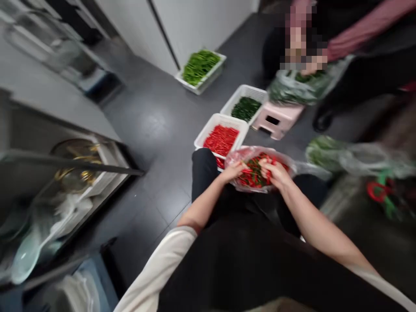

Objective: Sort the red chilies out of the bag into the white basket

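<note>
Between my knees lies an open clear plastic bag (238, 157) full of red chili peppers with green stems (255, 172). My left hand (233, 170) is at the bag's left side, its fingers pinched on a red chili pepper. Over the right part of the heap, my right hand (274, 170) is closed around red chili peppers. Just beyond the bag, a white basket (203, 132) holds a pile of red chili peppers (221, 139) without visible green stems. Part of another container with red peppers shows beneath it.
A white basket of dark green pieces (246, 109) touches a pink stool (279, 119) bearing a bag of greens (300, 89). Another person's hands (313, 65) work there. Green peppers (200, 67) fill a basket by the wall. Shelving (97, 173) stands left; bagged greens (325, 152) lie right.
</note>
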`<state>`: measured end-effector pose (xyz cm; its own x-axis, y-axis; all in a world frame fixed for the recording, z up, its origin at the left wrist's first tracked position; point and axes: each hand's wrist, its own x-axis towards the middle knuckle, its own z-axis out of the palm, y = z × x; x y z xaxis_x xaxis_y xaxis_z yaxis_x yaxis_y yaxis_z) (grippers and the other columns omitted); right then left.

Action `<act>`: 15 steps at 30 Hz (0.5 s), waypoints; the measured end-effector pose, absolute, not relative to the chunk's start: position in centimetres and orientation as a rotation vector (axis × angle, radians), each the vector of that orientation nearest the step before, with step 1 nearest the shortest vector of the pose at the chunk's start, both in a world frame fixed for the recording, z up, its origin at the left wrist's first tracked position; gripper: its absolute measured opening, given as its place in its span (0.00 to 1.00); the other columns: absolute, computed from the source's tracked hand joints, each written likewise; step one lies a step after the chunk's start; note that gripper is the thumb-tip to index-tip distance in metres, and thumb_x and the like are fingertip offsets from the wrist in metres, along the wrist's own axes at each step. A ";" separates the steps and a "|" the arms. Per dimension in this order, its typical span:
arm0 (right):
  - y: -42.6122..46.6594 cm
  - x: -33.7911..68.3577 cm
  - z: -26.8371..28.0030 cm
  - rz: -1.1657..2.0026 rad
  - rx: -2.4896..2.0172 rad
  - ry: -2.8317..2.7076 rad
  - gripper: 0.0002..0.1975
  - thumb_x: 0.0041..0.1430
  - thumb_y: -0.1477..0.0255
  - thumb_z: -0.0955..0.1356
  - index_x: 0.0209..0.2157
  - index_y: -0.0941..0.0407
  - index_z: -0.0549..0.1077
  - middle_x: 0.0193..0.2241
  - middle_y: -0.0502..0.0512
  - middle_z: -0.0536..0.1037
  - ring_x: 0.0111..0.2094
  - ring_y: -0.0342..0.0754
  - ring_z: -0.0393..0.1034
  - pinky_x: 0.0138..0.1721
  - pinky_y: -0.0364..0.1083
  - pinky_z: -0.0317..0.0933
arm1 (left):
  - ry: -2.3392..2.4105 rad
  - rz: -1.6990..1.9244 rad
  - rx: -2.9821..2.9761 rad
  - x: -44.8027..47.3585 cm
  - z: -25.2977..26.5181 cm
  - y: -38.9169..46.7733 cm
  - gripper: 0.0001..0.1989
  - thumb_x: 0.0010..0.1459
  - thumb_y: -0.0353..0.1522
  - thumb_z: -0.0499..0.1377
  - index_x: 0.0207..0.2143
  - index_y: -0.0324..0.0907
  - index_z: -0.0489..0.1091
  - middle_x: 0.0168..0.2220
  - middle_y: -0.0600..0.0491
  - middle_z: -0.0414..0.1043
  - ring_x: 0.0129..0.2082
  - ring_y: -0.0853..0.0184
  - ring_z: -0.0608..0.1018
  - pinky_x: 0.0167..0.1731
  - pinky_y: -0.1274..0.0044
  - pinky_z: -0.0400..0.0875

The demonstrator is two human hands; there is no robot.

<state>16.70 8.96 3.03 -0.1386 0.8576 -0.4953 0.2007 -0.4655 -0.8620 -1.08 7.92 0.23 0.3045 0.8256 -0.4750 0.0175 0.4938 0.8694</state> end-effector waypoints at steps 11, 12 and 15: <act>9.2 15.2 0.6 1.074 -1.686 -1.796 0.07 0.51 0.69 0.66 0.28 0.58 0.72 0.30 0.57 0.75 0.33 0.51 0.69 0.34 0.46 0.60 | 1.307 0.430 1.330 1.5 -1.8 8.4 0.07 0.54 0.31 0.57 0.26 0.37 0.70 0.21 0.55 0.65 0.26 0.70 0.68 0.31 0.78 0.65; 9.2 15.0 0.6 0.928 -1.709 -1.929 0.06 0.52 0.71 0.66 0.30 0.58 0.73 0.34 0.59 0.76 0.37 0.52 0.69 0.36 0.46 0.60 | 1.365 0.419 1.335 1.7 -1.9 8.6 0.06 0.54 0.29 0.57 0.25 0.37 0.69 0.21 0.55 0.65 0.27 0.69 0.69 0.32 0.77 0.65; 9.9 15.4 0.2 0.774 -1.776 -2.020 0.05 0.53 0.72 0.65 0.32 0.58 0.72 0.38 0.61 0.75 0.40 0.54 0.68 0.38 0.47 0.59 | 1.440 0.487 1.157 2.0 -2.3 9.0 0.06 0.53 0.29 0.59 0.24 0.37 0.69 0.18 0.55 0.63 0.24 0.70 0.68 0.30 0.77 0.64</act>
<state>15.36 9.90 0.19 -0.1601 0.9822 -0.0978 0.7963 0.0700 -0.6008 2.01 8.96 -2.29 0.1559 0.8490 -0.5049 0.3676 0.4246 0.8274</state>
